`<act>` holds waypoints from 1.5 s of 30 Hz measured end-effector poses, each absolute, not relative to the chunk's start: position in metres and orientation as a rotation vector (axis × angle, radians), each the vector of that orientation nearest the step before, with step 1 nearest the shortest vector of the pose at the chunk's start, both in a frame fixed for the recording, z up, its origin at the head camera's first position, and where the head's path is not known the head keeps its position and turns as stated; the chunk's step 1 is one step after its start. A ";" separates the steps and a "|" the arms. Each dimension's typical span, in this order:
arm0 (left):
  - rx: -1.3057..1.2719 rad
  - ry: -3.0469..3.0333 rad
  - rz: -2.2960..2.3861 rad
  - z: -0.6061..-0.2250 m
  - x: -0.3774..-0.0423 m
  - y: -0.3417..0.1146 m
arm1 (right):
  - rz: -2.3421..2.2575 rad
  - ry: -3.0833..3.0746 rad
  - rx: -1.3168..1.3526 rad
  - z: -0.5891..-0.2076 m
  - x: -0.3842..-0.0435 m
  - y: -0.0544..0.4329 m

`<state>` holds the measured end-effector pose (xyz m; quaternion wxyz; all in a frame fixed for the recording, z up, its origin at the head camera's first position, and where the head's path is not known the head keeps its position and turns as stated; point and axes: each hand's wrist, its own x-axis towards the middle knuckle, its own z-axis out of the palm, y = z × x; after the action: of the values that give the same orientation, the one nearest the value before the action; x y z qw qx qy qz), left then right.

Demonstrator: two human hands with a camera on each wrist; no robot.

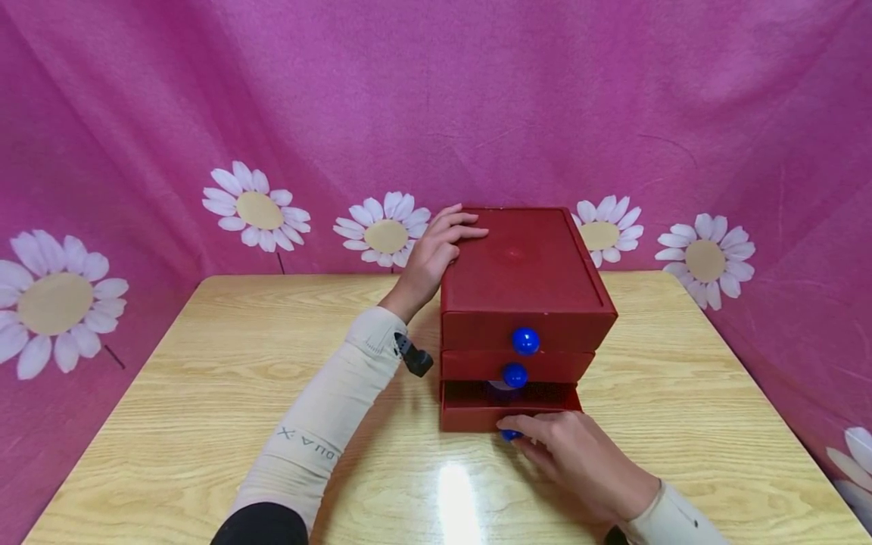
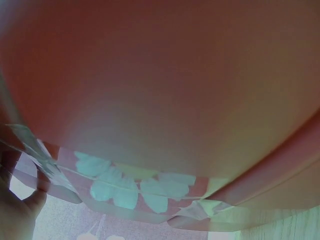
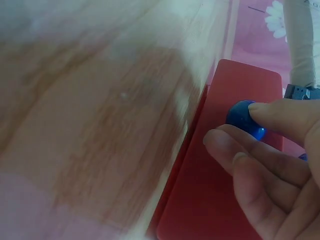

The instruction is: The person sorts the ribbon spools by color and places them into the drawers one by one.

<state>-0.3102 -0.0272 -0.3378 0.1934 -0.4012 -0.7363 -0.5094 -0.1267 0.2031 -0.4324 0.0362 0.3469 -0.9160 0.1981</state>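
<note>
A red three-drawer box (image 1: 518, 276) stands on the table, each drawer front carrying a round blue knob. My left hand (image 1: 436, 253) rests on the box's upper left edge, fingers stretched over the top; in the left wrist view the box's side fills most of the picture. With thumb and fingers, my right hand (image 1: 582, 454) pinches the bottom drawer's knob (image 3: 240, 115). That bottom drawer (image 1: 470, 421) is pulled partway out. Inside it, a pale and purplish thing (image 1: 502, 390) shows dimly, its kind unclear. The top knob (image 1: 525, 341) and middle knob (image 1: 515, 375) are untouched, their drawers closed.
The light wooden table (image 1: 225, 378) extends to both sides of the box. Behind and beside it hangs a pink cloth (image 1: 436, 98) printed with white daisies. A small black device (image 1: 414, 357) is strapped at the left wrist.
</note>
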 end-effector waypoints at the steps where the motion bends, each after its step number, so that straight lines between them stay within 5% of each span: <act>1: -1.122 -2.068 -1.419 -0.340 -0.313 -0.027 | 0.615 -2.812 1.058 -0.433 -0.128 0.203; 45: -1.128 -2.069 -1.425 -0.347 -0.322 -0.027 | 0.595 -2.643 1.007 -0.447 -0.160 0.206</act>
<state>-0.3218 -0.0272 -0.3467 0.1926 -0.4019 -0.7373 -0.5077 -0.1598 0.2060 -0.4467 0.1253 0.3455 -0.9073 0.2041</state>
